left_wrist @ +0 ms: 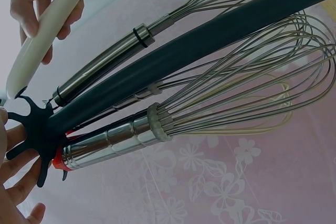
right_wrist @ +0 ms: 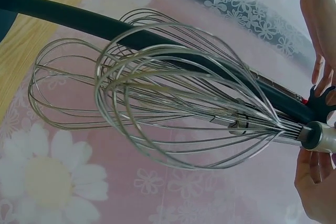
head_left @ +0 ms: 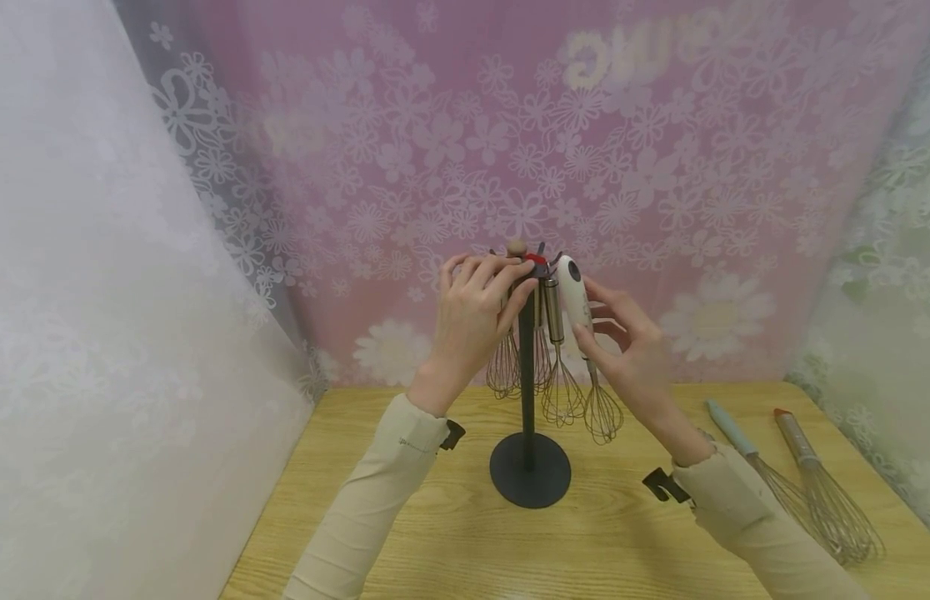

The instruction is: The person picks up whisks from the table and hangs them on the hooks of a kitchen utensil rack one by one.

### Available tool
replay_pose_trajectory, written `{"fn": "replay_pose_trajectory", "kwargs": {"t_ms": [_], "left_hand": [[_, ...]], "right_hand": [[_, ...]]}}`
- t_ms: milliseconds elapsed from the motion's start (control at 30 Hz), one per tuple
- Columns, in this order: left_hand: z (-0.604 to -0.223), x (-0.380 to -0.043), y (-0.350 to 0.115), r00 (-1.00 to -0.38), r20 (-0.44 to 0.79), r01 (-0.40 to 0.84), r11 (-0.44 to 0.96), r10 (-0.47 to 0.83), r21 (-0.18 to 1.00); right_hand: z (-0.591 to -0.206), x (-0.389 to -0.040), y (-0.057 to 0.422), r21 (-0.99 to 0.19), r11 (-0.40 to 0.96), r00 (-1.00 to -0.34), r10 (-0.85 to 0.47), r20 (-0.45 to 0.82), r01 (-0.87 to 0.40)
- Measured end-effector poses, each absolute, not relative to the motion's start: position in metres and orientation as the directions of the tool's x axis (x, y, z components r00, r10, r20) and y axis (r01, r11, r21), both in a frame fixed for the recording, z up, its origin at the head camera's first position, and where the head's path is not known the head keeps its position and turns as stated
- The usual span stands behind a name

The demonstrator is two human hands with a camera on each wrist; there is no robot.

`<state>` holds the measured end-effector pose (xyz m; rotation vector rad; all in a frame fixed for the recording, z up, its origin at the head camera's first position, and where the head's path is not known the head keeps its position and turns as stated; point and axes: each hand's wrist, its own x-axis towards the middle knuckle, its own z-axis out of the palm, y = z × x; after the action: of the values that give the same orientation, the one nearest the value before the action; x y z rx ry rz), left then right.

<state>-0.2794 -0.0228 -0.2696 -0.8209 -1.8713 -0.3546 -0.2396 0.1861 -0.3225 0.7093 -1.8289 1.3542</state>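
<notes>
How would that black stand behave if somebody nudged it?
The black stand would probably tip rather than roll if pushed high up, being tall and slim with whisks hanging near its top. Its flat round base should resist a light nudge. The hanging whisks might swing, since they seem to dangle from hooks.

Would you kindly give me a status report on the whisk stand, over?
Right hand: holding white-handled whisk beside black stand. Left hand: touching stand's top. Possible obstruction: hanging whisks close by; two loose whisks on table.
</notes>
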Motion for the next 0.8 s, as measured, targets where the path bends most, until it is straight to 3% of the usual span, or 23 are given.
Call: {"fn": "replay_pose_trajectory", "kwargs": {"t_ms": [800], "left_hand": [[-0.2703,-0.2800,-0.0226,-0.243,0.892,0.675,0.727,0.382,-0.127]], "right_hand": [[-0.3264,-0.2446,0.1794,-0.586,0.269,-0.624,-0.081,0.777,-0.765]]}}
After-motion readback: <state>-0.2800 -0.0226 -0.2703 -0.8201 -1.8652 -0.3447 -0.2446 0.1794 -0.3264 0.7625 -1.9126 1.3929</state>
